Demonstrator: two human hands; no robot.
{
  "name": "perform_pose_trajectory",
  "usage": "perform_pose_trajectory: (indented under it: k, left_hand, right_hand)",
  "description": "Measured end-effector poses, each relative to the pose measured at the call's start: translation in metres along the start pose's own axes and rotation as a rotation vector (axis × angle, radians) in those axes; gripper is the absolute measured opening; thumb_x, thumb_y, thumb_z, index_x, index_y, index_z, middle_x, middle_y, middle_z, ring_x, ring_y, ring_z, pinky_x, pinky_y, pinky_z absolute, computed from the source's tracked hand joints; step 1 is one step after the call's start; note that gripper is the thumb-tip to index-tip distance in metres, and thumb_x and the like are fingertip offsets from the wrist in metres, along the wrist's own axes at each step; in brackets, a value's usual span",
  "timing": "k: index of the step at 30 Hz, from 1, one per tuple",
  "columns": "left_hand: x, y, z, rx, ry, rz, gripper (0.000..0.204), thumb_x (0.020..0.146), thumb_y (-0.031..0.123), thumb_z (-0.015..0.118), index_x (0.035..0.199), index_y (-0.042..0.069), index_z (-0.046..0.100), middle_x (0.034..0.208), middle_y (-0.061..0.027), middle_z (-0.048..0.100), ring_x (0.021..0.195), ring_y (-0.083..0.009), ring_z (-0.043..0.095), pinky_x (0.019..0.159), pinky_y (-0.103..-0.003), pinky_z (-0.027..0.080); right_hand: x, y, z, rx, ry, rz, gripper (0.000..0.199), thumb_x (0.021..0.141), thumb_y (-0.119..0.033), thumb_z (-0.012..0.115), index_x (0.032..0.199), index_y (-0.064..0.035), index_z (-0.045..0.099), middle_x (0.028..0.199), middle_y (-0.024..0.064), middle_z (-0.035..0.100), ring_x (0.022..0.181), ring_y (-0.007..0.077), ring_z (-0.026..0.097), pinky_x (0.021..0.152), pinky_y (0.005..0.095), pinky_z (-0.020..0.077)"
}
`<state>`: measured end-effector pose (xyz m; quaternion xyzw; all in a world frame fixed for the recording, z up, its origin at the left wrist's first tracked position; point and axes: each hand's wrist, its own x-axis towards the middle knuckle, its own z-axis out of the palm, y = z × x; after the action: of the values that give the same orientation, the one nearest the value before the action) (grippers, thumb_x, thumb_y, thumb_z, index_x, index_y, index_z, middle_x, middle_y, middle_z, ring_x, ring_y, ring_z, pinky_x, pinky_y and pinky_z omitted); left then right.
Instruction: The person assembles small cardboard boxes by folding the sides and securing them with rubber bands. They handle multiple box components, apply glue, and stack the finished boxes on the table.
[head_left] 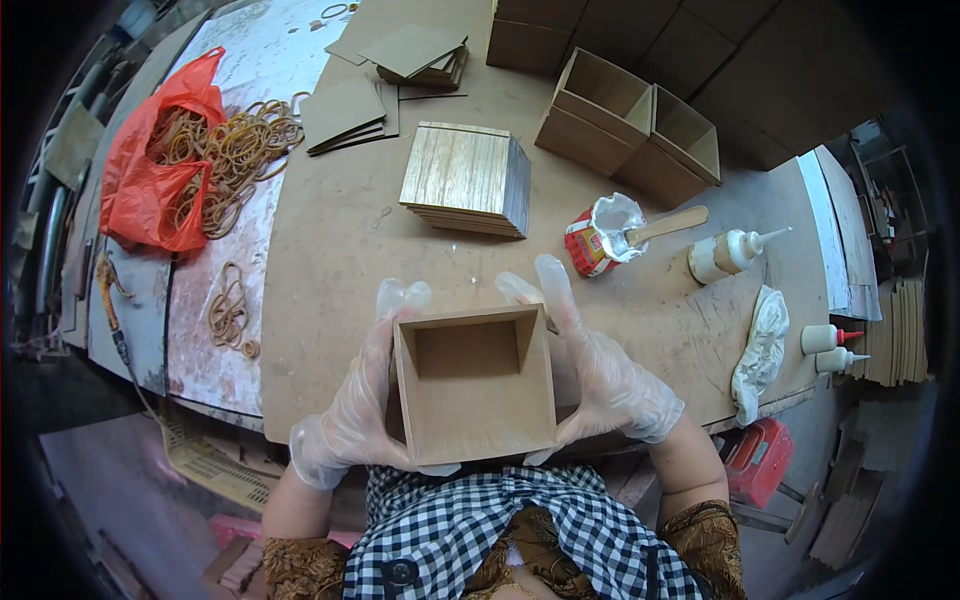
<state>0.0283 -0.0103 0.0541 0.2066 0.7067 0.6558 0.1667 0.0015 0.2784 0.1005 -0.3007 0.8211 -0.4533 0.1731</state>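
Workshop bench, brown board top [330, 300], serving as landmark. Holding open wooden box [475, 385] above bench's near edge, opening facing up toward camera. Left hand [355, 400] clamping box's left wall, right hand [600, 375] clamping right wall, both gloved, fingers closed flat against wood. Box sitting squarely between palms, neither hand nearer. Lying mid-bench beyond box: stack of wood panels [468, 180]. Standing right of stack: glue tin [598, 240], glue bottle [730, 252].

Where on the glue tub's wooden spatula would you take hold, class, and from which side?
Grip the wooden spatula by its bare handle end, coming from the right. Its other end sits buried in the open glue tub, while the handle sticks out clear over the table.
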Motion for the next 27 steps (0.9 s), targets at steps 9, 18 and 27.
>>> perform_pose_trajectory:
  k: [9,18,27]
  left_hand:
    - [0.002,0.001,0.002,-0.015,-0.014,0.075,0.147,0.046,0.026,0.100,0.155,0.002,0.004,0.160,-0.0162,0.015,0.149,-0.0279,0.016,0.121,-0.043,0.018]
    - [-0.001,-0.001,0.002,0.006,-0.007,0.046,0.147,0.047,0.023,0.099,0.155,0.001,0.002,0.158,-0.0146,0.021,0.146,-0.0269,0.022,0.120,-0.041,0.019]
    - [0.000,0.009,0.000,0.033,-0.044,0.004,0.151,0.046,0.023,0.100,0.156,0.002,-0.002,0.159,-0.0132,0.020,0.147,-0.0258,0.022,0.120,-0.040,0.019]
  right_hand:
    - [0.004,-0.012,-0.007,-0.247,-0.045,-0.040,0.141,0.043,-0.040,0.096,0.153,-0.0015,0.016,0.156,0.0241,0.029,0.139,0.0403,0.038,0.114,0.0438,0.0353]
    - [-0.004,-0.008,0.002,0.066,-0.023,0.131,0.150,0.047,-0.045,0.096,0.156,-0.0025,0.001,0.157,0.0237,0.026,0.144,0.0369,0.032,0.116,0.0430,0.0311]
    - [-0.010,0.020,0.017,0.018,-0.037,0.106,0.148,0.048,-0.044,0.096,0.155,0.0014,0.006,0.156,0.0198,0.028,0.146,0.0319,0.027,0.119,0.0411,0.0253]
